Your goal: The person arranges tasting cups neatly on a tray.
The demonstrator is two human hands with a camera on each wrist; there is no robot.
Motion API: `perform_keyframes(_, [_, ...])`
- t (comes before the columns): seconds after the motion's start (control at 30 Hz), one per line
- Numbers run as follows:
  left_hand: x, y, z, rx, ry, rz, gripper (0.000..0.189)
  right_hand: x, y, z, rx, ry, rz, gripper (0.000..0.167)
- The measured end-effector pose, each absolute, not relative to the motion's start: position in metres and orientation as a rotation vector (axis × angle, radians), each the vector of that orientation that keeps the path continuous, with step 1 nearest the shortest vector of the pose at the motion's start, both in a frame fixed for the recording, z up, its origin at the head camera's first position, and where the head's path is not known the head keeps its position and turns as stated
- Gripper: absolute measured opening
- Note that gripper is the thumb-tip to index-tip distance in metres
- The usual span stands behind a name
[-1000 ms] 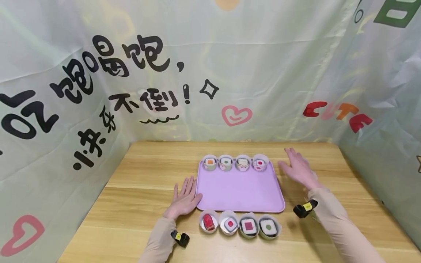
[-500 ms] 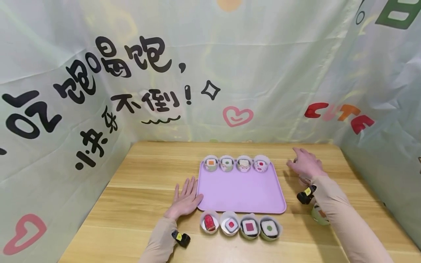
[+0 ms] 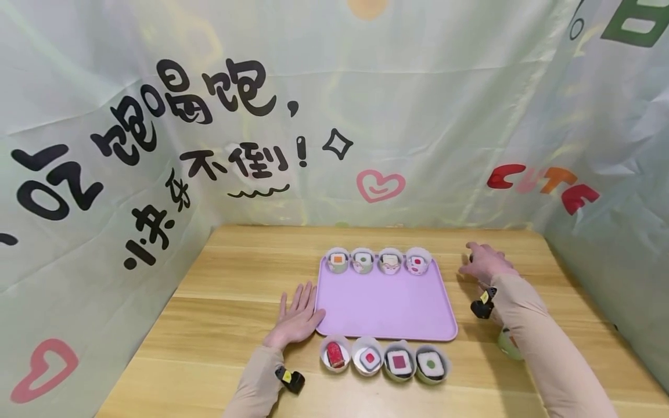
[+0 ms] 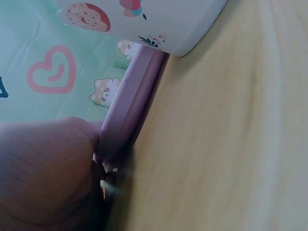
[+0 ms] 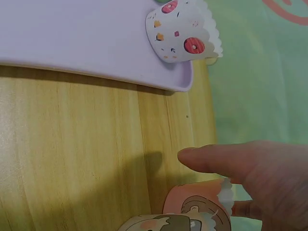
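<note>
**Printed cloth backdrop (image 3: 444,116), wood table (image 3: 235,278) — right hand (image 3: 488,264) at the coral cup (image 5: 195,199), right of the tray (image 3: 387,307)**

Key relation: the coral cup sits on the table off the tray's right side, apart from it, directly at the right hand. Tray's long axis runs left-right, so its full width lies between that cup and the left hand (image 3: 295,322). Right hand is nearer by far.

Cup axis looks upright: its rim faces the same way as that of the white patterned cup (image 5: 178,36) on the tray's corner. Right wrist view shows the thumb on the tray side with a visible gap to the cup, and a finger behind the rim. Can't tell whether anything is pinched; the hand hides the contact in the head view.

Left hand: flat, fingers spread, thumb against the tray's left edge, gripping nothing.

Around it: second cup (image 5: 163,224) cut off beside the coral one; green cup (image 3: 508,345) partly behind the right sleeve (image 3: 549,342); four back cups (image 3: 390,264) along the tray's far edge, four front cups (image 3: 399,363) on the table along its near side.
</note>
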State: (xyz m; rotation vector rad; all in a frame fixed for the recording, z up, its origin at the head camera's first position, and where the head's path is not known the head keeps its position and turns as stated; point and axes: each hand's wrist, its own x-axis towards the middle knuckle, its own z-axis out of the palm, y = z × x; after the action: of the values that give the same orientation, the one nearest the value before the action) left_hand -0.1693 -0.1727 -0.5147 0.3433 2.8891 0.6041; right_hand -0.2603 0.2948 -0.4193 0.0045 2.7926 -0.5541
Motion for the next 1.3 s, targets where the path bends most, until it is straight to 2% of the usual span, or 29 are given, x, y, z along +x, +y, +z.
perform_keyframes(0.23, [-0.171, -0.172, -0.518, 0.347, 2.894, 0.627, 0.071, -0.264, 0.295, -0.420, 0.016, 2.791, -0.575, 0.084])
perform_keyframes(1.03, [-0.168, -0.172, -0.517, 0.349, 2.895, 0.632, 0.070, -0.277, 0.305, -0.423, -0.060, 2.784, -0.479, 0.057])
perform_keyframes(1.3, [-0.171, -0.173, -0.519, 0.341, 2.881, 0.615, 0.071, -0.279, 0.305, -0.427, -0.076, 2.795, -0.464, 0.054])
